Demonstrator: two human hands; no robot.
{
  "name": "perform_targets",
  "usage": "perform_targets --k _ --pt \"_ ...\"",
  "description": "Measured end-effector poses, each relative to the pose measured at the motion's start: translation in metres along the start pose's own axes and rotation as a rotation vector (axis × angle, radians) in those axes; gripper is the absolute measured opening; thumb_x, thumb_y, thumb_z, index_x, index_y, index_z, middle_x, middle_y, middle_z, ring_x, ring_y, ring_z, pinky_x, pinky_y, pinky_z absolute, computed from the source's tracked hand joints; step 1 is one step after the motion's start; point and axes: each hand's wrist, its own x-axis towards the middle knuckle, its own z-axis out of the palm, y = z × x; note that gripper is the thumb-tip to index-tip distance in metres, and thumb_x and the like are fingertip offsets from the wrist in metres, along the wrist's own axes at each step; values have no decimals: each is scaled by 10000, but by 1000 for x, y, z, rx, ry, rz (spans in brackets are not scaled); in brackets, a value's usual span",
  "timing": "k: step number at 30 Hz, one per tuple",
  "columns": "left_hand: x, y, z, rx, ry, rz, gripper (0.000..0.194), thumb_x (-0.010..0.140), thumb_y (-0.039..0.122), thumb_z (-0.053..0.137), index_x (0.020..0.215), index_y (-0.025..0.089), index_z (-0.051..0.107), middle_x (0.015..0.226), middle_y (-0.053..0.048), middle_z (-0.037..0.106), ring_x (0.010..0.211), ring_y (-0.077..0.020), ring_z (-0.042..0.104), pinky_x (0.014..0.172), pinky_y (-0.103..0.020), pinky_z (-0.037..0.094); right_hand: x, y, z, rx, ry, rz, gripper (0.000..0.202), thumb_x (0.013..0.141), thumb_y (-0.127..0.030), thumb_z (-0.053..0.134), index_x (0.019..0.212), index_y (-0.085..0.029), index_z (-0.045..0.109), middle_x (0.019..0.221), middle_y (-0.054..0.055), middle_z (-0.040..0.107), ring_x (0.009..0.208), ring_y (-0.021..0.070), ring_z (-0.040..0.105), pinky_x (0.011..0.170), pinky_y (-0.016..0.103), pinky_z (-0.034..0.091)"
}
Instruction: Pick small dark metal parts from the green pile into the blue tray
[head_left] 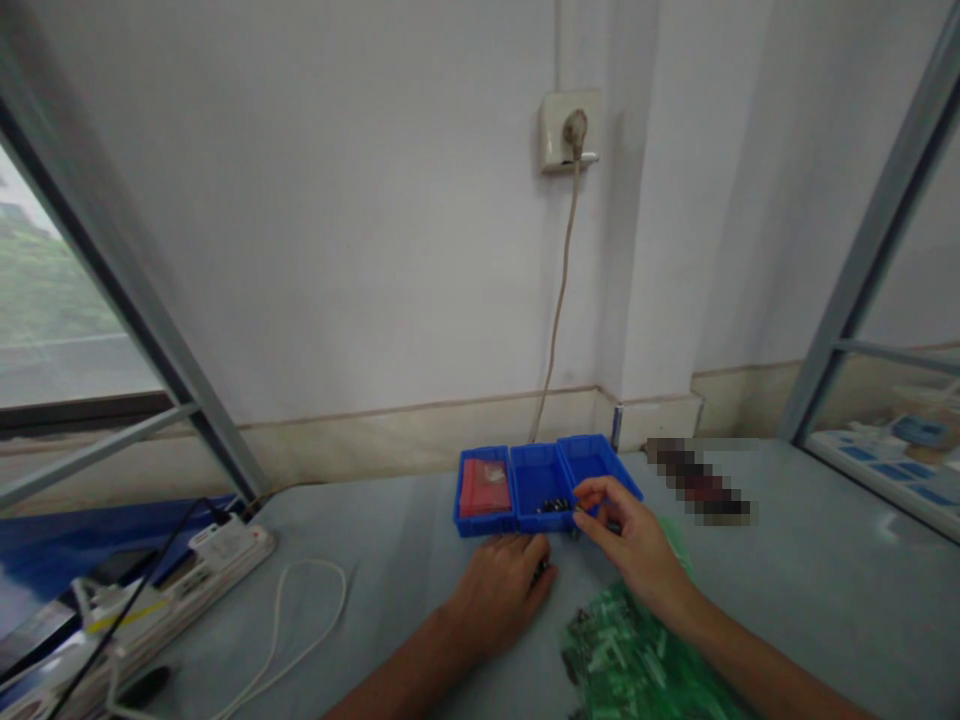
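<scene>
My left hand (504, 588) rests on the table just in front of the blue bins, its fingers curled. Small dark parts (539, 570) show between its thumb and forefinger; their exact kind is too small to tell. At the front edge of the right-hand bin (600, 458), my right hand (626, 532) has thumb and fingertips brought together in a pinch. Whatever lies in that pinch is too small to make out. The middle bin (536, 470) holds several small dark, shiny pieces (555, 505) near its front. Red plastic packets (484, 488) lie in the left bin (461, 525).
A green plastic bag (637, 660) of small clear packets lies under my right forearm. A white power strip (172, 600) and a looped white cable (277, 600) occupy the left. A blurred dark object (701, 485) sits at the back right. The wall (375, 250) stands behind the bins.
</scene>
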Motion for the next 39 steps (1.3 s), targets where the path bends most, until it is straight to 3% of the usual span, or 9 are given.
perform_targets --k 3,7,16,27,34,39 --pt "0 -1 1 -7 5 -3 61 1026 267 532 1017 208 541 984 -46 678 883 -221 640 789 -318 488 -1 2 2 36 5 37 238 905 -414 688 1067 -241 666 896 9 616 656 154 529 604 276 443" --pt "0 -1 4 -12 14 4 62 1032 273 526 1037 213 543 997 -45 680 901 -221 643 806 -318 487 0 4 4 212 1 167 335 927 -547 622 1072 -247 651 769 -16 560 498 110 424 420 226 301" --pt "0 -1 3 1 5 5 70 1035 282 523 1035 216 546 990 -42 680 902 -223 646 802 -323 486 4 1 4 524 -26 357 371 841 -541 741 1021 -226 664 619 -78 453 430 51 293 384 170 230" --pt "1 -3 6 15 21 12 83 1040 287 514 1047 212 547 979 -41 683 896 -231 651 802 -338 489 3 5 6 466 -52 250 349 888 -534 694 1053 -231 640 752 -34 599 413 45 352 367 175 290" --pt "1 -3 3 6 8 9 70 1028 279 536 1023 211 549 963 -37 681 874 -227 647 775 -326 480 2 5 4 153 -53 102 293 921 -491 664 1086 -251 632 919 -3 606 453 68 440 385 210 317" --pt "0 -2 3 1 15 8 54 1026 263 535 1017 210 544 967 -39 680 872 -222 644 781 -320 476 -1 4 3 98 -63 58 268 909 -440 690 1100 -258 644 928 2 582 529 99 473 421 221 345"
